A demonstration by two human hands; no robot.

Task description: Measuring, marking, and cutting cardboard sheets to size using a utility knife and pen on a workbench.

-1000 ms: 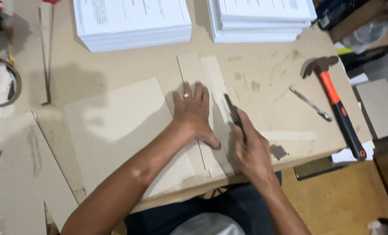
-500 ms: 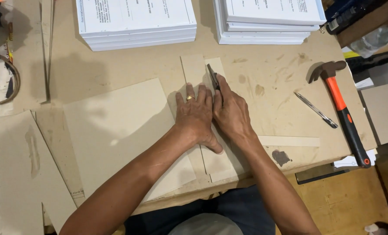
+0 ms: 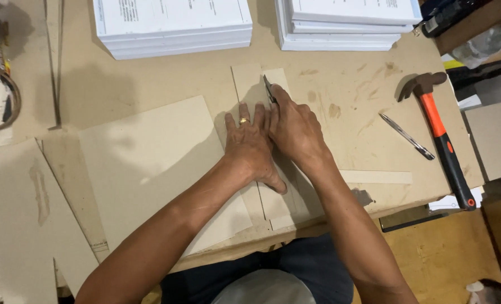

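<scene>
Workbench (image 3: 121,95), narrow beige cardboard strip (image 3: 247,79)

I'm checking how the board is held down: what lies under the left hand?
The left hand lies flat on a narrow strip of grey board, beside the right hand holding a knife. The strip's middle is covered by the hands.

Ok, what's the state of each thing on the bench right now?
left hand: flat, pressing down the cardboard strip
right hand: gripping the knife, blade at the strip's far end
hammer: lying flat, untouched
pen: lying beside the hammer
paper stacks: squared up at the far edge
</scene>
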